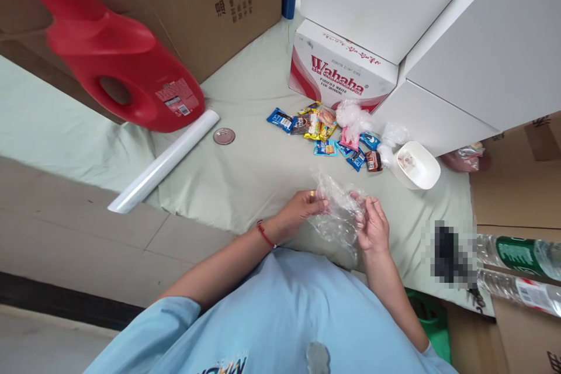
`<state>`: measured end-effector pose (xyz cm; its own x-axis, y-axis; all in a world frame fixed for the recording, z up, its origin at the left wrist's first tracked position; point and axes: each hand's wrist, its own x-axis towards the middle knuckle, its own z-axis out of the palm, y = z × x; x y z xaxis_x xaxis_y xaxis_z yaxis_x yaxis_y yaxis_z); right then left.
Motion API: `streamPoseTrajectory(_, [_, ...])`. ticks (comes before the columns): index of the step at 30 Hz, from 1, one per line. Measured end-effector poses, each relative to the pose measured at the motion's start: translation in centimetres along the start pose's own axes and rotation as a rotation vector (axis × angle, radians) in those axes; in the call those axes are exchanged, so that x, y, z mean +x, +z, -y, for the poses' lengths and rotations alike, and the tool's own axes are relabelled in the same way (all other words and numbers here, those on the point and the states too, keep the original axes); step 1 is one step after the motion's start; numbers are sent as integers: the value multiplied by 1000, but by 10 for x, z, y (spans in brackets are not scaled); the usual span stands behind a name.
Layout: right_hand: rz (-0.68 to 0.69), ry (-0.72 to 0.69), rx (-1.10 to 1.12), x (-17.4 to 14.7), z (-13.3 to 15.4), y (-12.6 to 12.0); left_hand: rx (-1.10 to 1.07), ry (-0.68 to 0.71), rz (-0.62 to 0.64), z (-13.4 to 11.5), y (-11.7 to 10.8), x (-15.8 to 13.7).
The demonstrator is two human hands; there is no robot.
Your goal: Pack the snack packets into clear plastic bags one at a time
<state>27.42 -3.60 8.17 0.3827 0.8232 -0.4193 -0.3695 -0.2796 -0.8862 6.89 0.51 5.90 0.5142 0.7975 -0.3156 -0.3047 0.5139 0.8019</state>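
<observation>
Between my two hands a crumpled clear plastic bag (336, 210) is stretched above the near edge of the cloth-covered table. My left hand (307, 205) pinches its left side, thumb and fingers closed on the film. On the other side my right hand (372, 223) grips the plastic near its top right. Beyond them lies a loose pile of small wrapped snacks (325, 124), in blue, yellow, pink and brown packets. Crumpled clear plastic (354, 117) rests at the pile's back right. A white plastic tub (427, 170) stands to the right of it.
At left a big red jug (144, 64) stands by a white roll (164, 160) and a round metal disc (224, 136). A Wahaha carton (342, 70) and white boxes (464, 41) border the back. Plastic bottles (517, 256) lie at right, near a blurred dark patch.
</observation>
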Motion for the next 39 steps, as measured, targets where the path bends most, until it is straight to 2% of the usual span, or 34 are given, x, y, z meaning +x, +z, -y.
streamPoseTrajectory(3, [-104, -181, -80, 7, -11, -10, -61, -16, -186, 3, -11, -6])
streamPoseTrajectory(6, [-153, -261, -166, 16, -22, -18, -70, 10, -259, 3, -23, -18])
streamPoseTrajectory(13, [-182, -264, -284, 33, -34, -20, -103, 9, -440, 4, -48, -54])
streamPoseTrajectory(17, [-159, -227, -348, 39, -34, -26, -18, 9, -541, 4, -69, -73])
streamPoseTrajectory(19, [-145, -202, -376, 41, -34, -28, 110, 6, -572, 1, -78, -79])
streamPoseTrajectory(21, [-131, -188, -380, 42, -33, -28, 358, 34, -622, -7, -84, -83])
streamPoseTrajectory(24, [-92, -165, -336, 41, -31, -25, 820, 205, -708, -28, -81, -82])
streamPoseTrajectory(26, [-26, -138, -318, 38, -27, -22, 1013, 356, -641, -42, -70, -76])
streamPoseTrajectory(28, [94, -108, -340, 32, -23, -19, 1110, 472, -441, -49, -56, -65])
streamPoseTrajectory(30, [230, -102, -389, 26, -19, -17, 1214, 538, -225, -45, -43, -51])
streamPoseTrajectory(32, [279, -175, -420, 22, -17, -16, 1369, 544, -96, -29, -35, -37])
streamPoseTrajectory(34, [185, -322, -417, 21, -16, -18, 1513, 507, -116, -7, -34, -27])
streamPoseTrajectory(36, [9, -451, -401, 24, -16, -23, 1624, 453, -215, 13, -38, -23])
streamPoseTrajectory(38, [-141, -470, -382, 29, -17, -30, 1697, 401, -297, 26, -44, -21])
streamPoseTrajectory(39, [-182, -427, -364, 31, -18, -34, 1718, 381, -321, 30, -46, -21])
